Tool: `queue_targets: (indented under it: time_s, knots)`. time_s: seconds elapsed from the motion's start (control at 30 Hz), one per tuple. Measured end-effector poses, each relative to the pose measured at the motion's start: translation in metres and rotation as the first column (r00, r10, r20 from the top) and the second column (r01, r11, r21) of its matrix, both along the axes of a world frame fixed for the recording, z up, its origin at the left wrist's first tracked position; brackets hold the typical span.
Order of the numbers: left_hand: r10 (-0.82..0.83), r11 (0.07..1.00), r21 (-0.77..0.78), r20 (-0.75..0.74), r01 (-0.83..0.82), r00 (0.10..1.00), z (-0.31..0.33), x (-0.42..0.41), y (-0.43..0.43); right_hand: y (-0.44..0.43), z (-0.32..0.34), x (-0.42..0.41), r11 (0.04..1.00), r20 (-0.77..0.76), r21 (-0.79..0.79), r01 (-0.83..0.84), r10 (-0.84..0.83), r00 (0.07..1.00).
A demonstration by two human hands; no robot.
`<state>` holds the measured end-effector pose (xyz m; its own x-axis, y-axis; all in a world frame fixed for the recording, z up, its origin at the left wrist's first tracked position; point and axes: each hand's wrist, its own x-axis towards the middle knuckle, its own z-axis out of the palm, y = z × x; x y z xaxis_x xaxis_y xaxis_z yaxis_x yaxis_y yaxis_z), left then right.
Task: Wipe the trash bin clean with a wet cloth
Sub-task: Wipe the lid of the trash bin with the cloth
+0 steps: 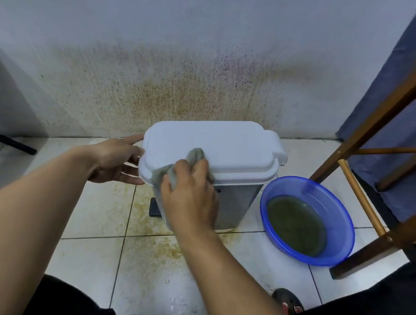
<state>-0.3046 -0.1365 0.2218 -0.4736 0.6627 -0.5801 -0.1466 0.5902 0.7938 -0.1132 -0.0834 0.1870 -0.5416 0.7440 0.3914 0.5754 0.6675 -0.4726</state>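
A white trash bin (237, 204) with a shut white lid (225, 143) stands on the tiled floor against a stained wall; a black pedal (154, 206) sticks out at its base. My right hand (190, 195) grips a grey cloth (194, 155) and holds it against the near left part of the lid, with a fold of cloth hanging over the rim. My left hand (118, 158) rests on the lid's left edge, fingers straight, the thumb on top and the other fingers under the rim.
A blue basin (302, 187) of murky greenish water sits on the floor right of the bin. A wooden frame (363, 146) with dark fabric stands at the right. Yellow-brown stains and water drops mark the tiles (144, 248). My shoes are at the bottom edge.
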Motion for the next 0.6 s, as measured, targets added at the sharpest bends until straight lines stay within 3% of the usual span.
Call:
queue_targets:
  time_s: [0.23, 0.6]
  knots:
    - [-0.002, 1.0, -0.028, -0.027, 0.001, 1.0, 0.004, 0.0, 0.002, 0.014, 0.012, -0.001, 0.995, 0.072, -0.095, -0.038, 0.045, 0.996]
    - [0.003, 0.996, -0.092, -0.044, -0.007, 0.999, 0.005, 0.0, 0.004, 0.108, 0.012, 0.088, 0.957, 0.058, -0.194, 0.218, -0.211, 0.976]
